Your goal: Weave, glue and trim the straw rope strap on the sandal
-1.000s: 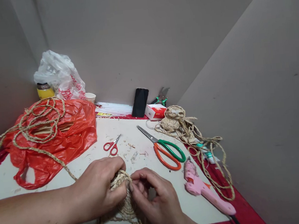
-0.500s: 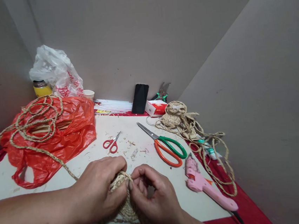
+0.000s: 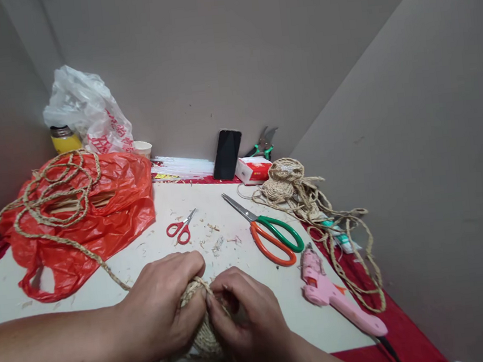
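Between my two hands, near the front of the white board, is a coiled piece of braided straw rope. My left hand is closed around its left side, thumb and fingers gripping the upper edge. My right hand pinches the braid at the coil's upper right edge, with its thumb close to the left thumb. Part of the coil is hidden behind the hands. A length of braided rope runs from behind my left hand up to loose loops on a red plastic bag.
Small red scissors, large scissors with green and orange handles and a pink glue gun lie ahead and right. Woven straw pieces are at the back right. A phone leans on the wall beside a tissue pack.
The view has shifted slightly. My right hand's fingers have moved a little along the coil's edge; both hands keep their hold.
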Demonstrator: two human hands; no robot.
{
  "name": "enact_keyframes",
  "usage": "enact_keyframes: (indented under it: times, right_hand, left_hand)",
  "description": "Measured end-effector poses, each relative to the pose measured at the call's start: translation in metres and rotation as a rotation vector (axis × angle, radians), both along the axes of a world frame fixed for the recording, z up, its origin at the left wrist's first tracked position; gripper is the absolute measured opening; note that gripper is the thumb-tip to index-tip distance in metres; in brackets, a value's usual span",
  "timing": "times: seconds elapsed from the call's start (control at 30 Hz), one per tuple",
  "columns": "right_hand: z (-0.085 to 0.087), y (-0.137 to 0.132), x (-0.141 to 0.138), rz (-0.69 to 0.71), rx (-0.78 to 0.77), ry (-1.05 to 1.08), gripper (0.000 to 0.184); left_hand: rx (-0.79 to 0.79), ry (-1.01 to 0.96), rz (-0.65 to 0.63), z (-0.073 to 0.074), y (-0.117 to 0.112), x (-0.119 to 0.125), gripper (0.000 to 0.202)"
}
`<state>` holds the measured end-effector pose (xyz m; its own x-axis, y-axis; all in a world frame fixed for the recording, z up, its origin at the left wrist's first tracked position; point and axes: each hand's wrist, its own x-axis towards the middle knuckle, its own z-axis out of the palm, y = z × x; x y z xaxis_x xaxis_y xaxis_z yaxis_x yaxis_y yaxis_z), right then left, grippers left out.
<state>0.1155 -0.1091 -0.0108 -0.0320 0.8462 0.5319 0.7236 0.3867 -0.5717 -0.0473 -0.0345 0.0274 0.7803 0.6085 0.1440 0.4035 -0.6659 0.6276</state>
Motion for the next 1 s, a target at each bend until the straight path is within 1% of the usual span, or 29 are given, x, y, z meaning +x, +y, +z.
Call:
enact_keyframes:
  times: [0.1, 0.17, 0.27, 0.37, 0.4, 0.47, 0.57, 0.67, 0.73, 0.77, 0.83, 0.9, 1.0]
  right_hand:
    - [0.002, 0.0, 0.003, 0.075, 0.165, -0.154, 0.011]
    - [0.002, -0.002, 0.004, 0.101, 0.258, -0.295, 0.015]
    - [-0.003, -0.005, 0.002, 0.037, 0.286, -0.407, 0.019]
    - [-0.01, -0.006, 0.0, 0.056, 0.262, -0.411, 0.017]
    - [-0.011, -0.005, 0.0, 0.076, 0.254, -0.372, 0.017]
    - [-0.011, -0.004, 0.002, 0.092, 0.191, -0.208, 0.018]
    - [-0.004, -0.001, 0.008, 0.106, 0.042, 0.116, 0.024]
    - [0.007, -0.001, 0.013, 0.037, -0.069, 0.41, 0.022]
    - [0.013, -0.001, 0.014, -0.031, -0.15, 0.585, 0.017]
    - [0.014, -0.002, 0.014, -0.054, -0.191, 0.661, 0.014]
    - [0.015, -0.002, 0.013, -0.072, -0.247, 0.772, 0.011]
    - [0.012, -0.001, 0.012, -0.076, -0.274, 0.826, 0.011]
    - [0.005, 0.003, 0.01, -0.117, -0.284, 0.881, 0.018]
  left_hand:
    - [-0.028, -0.006, 0.023, -0.001, 0.001, 0.0, 0.01]
    - [-0.074, -0.006, 0.069, -0.002, 0.003, 0.002, 0.009]
    - [-0.196, -0.012, 0.16, -0.004, 0.006, 0.005, 0.009]
    - [-0.379, -0.033, 0.198, -0.002, 0.007, 0.007, 0.007]
    - [-0.461, -0.04, 0.192, 0.001, 0.008, 0.007, 0.006]
    - [-0.664, -0.064, 0.142, 0.008, 0.01, 0.006, 0.006]
    - [-0.998, -0.194, 0.055, 0.016, 0.018, 0.003, 0.018]
    - [-1.282, -0.39, 0.036, 0.015, 0.03, 0.0, 0.033]
    - [-1.415, -0.488, -0.045, 0.01, 0.037, -0.001, 0.037]
    - [-1.461, -0.538, -0.107, 0.007, 0.041, -0.002, 0.041]
    - [-1.508, -0.566, -0.177, 0.001, 0.044, -0.003, 0.045]
    - [-1.521, -0.566, -0.214, -0.003, 0.045, -0.003, 0.043]
    - [-1.51, -0.562, -0.234, -0.007, 0.041, -0.003, 0.038]
